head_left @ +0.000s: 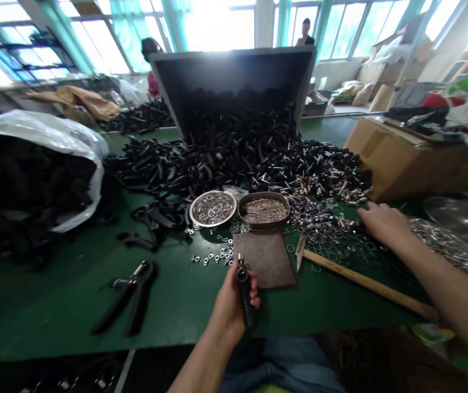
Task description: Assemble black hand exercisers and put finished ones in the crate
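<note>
My left hand (230,305) is closed around a black handle piece (245,295) with a metal tip, held upright at the near edge of a brown metal plate (267,258). My right hand (383,222) reaches out to the right and rests palm down on a spread of small metal rings (332,232); its fingertips curl into the parts and I cannot see whether they pinch one. A wooden-handled hammer (365,281) lies between the two hands.
Two round tins, one of washers (212,208) and one of small brass parts (264,209), stand behind the plate. A big heap of black handles (234,153) spills from a tilted bin (234,76). Assembled grips (129,295) lie left, a bag (33,174) far left, a cardboard box (406,158) right. A person stands by the windows.
</note>
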### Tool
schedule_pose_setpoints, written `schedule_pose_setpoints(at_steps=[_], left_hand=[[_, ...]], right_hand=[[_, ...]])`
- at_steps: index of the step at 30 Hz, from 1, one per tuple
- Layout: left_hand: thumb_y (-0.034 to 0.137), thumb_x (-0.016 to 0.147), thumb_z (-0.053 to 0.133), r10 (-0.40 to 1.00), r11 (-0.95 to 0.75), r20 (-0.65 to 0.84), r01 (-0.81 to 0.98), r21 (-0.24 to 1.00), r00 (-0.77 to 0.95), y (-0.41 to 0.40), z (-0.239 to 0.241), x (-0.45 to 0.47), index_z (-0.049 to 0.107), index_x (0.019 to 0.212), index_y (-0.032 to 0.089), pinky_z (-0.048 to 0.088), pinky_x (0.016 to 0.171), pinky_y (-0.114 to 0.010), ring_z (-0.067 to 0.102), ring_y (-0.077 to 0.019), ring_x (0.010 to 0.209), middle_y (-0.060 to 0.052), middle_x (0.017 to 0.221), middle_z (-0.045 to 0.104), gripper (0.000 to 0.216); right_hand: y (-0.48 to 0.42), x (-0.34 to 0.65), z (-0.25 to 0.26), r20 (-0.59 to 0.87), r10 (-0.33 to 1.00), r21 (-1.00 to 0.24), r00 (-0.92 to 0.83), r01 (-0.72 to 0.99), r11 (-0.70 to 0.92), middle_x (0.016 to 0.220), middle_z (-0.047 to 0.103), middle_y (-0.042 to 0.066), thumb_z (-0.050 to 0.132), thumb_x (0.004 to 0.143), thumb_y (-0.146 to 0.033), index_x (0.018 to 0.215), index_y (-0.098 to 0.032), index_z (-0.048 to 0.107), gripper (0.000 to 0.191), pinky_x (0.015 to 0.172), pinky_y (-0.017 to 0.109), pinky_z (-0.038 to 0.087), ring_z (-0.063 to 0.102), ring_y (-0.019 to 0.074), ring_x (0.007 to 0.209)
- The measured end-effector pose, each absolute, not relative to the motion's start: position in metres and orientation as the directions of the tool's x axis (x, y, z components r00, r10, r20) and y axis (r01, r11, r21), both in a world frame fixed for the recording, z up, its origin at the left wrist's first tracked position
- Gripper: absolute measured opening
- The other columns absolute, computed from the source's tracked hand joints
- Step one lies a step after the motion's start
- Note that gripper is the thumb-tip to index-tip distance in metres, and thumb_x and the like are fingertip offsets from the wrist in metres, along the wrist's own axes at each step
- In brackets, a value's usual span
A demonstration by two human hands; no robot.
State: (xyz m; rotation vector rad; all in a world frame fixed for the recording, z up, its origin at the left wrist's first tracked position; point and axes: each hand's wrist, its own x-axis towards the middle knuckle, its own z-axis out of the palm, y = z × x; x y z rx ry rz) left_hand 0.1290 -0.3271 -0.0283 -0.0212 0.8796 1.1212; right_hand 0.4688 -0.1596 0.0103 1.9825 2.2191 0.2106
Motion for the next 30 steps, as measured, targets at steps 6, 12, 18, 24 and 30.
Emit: schedule_pose_setpoints(at_steps=[6,12,18,24,30], left_hand=[[0.031,0.083,0.044,0.834,0.368,-0.522,-0.887,0.280,0.181,-0.320,-0.027,0.130,0.051,0.061,0.014,0.033,0.046,-0.020,0.037,-0.0090,0.045,0.001,0.048,0.040,0.029],[0.028,0.079,0.047,0.860,0.326,-0.485,-0.900,0.290,0.155,-0.323,-0.020,0.138,0.052,0.062,0.014,0.035,0.050,-0.022,0.040,-0.0103,0.048,-0.001,0.051,0.045,0.023],[0.023,0.073,0.056,0.886,0.168,-0.462,-0.906,0.387,-0.033,-0.328,-0.012,0.143,0.053,0.067,0.013,0.036,0.053,-0.022,0.042,-0.0089,0.051,0.001,0.055,0.047,0.012],[0.028,0.069,0.063,0.898,0.108,-0.409,-0.822,0.559,-0.161,-0.335,-0.014,0.147,0.052,0.068,0.015,0.036,0.055,-0.022,0.043,-0.0087,0.053,0.003,0.057,0.049,0.017],[0.029,0.068,0.065,0.890,0.026,-0.368,-0.775,0.632,-0.271,-0.339,-0.011,0.143,0.056,0.074,0.014,0.039,0.060,-0.022,0.046,-0.0078,0.057,0.003,0.066,0.053,0.019]], right_hand=[[-0.218,0.384,0.024,0.300,0.862,-0.501,-0.409,0.701,0.507,0.109,0.061,0.012,0.051,0.086,-0.025,0.099,-0.017,0.063,0.020,0.085,0.036,0.047,0.058,0.0221,0.099],[-0.290,0.301,0.032,0.413,0.713,-0.628,-0.566,0.390,0.673,0.104,0.065,0.007,0.047,0.086,-0.015,0.096,-0.023,0.064,0.022,0.084,0.034,0.052,0.061,0.0188,0.097],[-0.298,0.278,0.018,0.583,0.563,-0.452,-0.586,0.342,0.824,0.101,0.065,0.011,0.038,0.082,-0.006,0.103,-0.020,0.062,0.034,0.077,0.035,0.054,0.062,0.0199,0.092],[-0.303,0.261,0.013,0.499,0.697,-0.563,-0.515,0.419,0.713,0.085,0.066,0.008,0.041,0.089,-0.019,0.095,-0.019,0.059,0.018,0.072,0.033,0.051,0.063,0.0195,0.081],[-0.303,0.256,0.024,0.054,0.861,-0.802,-0.507,0.491,0.339,0.067,0.064,0.000,0.030,0.094,-0.039,0.101,-0.021,0.055,0.032,0.056,0.027,0.048,0.063,0.0161,0.060]])
